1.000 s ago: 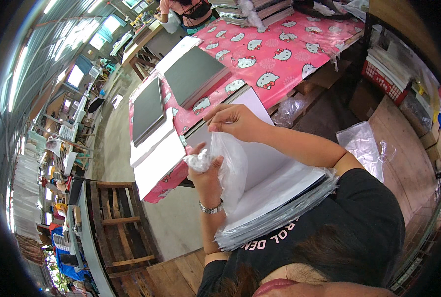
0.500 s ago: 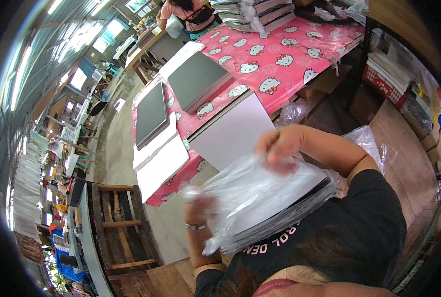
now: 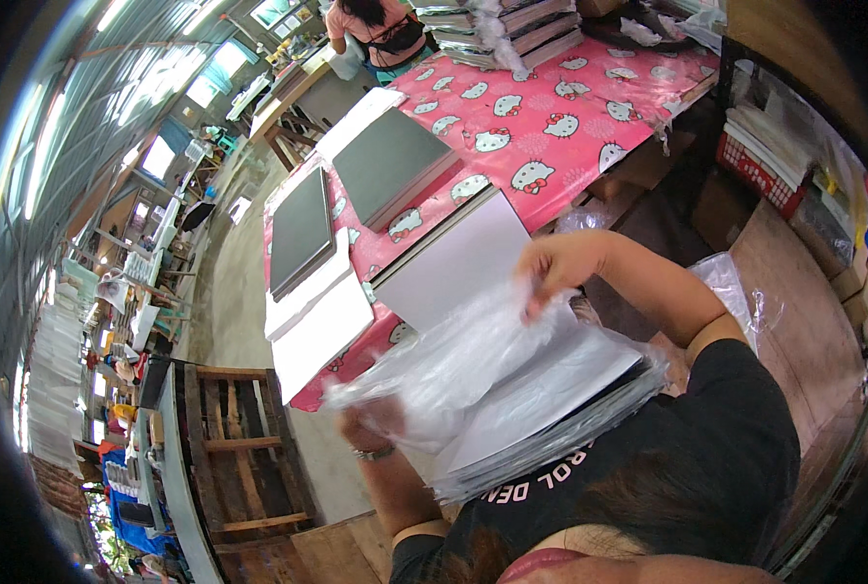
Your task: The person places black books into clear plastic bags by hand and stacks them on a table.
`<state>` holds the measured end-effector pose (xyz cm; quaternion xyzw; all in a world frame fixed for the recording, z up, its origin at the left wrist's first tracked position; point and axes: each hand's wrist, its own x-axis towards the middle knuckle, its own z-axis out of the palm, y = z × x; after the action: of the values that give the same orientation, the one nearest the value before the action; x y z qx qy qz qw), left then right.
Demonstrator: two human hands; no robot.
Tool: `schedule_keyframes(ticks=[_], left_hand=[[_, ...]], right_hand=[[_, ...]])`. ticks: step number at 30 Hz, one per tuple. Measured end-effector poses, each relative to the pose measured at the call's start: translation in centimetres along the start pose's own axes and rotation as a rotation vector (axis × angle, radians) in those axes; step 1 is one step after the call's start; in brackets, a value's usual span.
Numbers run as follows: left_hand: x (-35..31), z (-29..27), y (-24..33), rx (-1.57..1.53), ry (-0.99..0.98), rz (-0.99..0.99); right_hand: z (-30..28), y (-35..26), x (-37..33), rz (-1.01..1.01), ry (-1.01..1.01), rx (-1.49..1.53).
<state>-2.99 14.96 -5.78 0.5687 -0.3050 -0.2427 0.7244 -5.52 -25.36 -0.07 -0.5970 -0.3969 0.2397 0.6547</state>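
Note:
A crumpled clear plastic sheet (image 3: 453,360) stretches between my two hands. My left hand (image 3: 377,420), partly veiled by it and a little blurred, grips its left end. Fingers pinched, my right hand (image 3: 555,271) holds its upper right part. Underneath, against my body, rests a stack (image 3: 560,438) of flat pieces with dark edges and plastic around them, a white sheet on top. Just beyond the plastic, a pale grey panel (image 3: 453,258) leans on the table edge; its lower part is hidden by the plastic.
A table with a pink patterned cover (image 3: 512,136) bears dark flat boards (image 3: 395,161), white sheets (image 3: 322,326) and tall wrapped stacks (image 3: 512,29). A wooden pallet (image 3: 244,443) lies at left. A red basket (image 3: 760,170) stands at right. Another person (image 3: 380,39) is at the far end.
The plastic is lifted and spread wider, showing more of the white sheet below. My left hand has moved left and slightly up; my right hand has risen slightly.

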Motion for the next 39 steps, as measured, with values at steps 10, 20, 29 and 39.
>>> schedule_keyframes(ticks=[10, 20, 29, 39], left_hand=[[2.3, 5.6, 4.2, -0.494, 0.533, 0.224], [5.3, -3.8, -1.1, -0.353, 0.010, -0.043], [12.2, 0.0, -3.5, 0.946, 0.773, 0.256], [2.3, 6.7, 2.8, 0.732, 0.748, 0.050]], right_hand=[[0.8, -0.2, -1.5, 0.215, 0.040, -0.033], [-2.6, -0.5, -1.6, -0.177, 0.595, 0.326], [-2.8, 6.2, 0.5, 0.002, 1.168, -1.219], [2.6, -0.6, -5.1, 0.145, 0.775, -0.092]])
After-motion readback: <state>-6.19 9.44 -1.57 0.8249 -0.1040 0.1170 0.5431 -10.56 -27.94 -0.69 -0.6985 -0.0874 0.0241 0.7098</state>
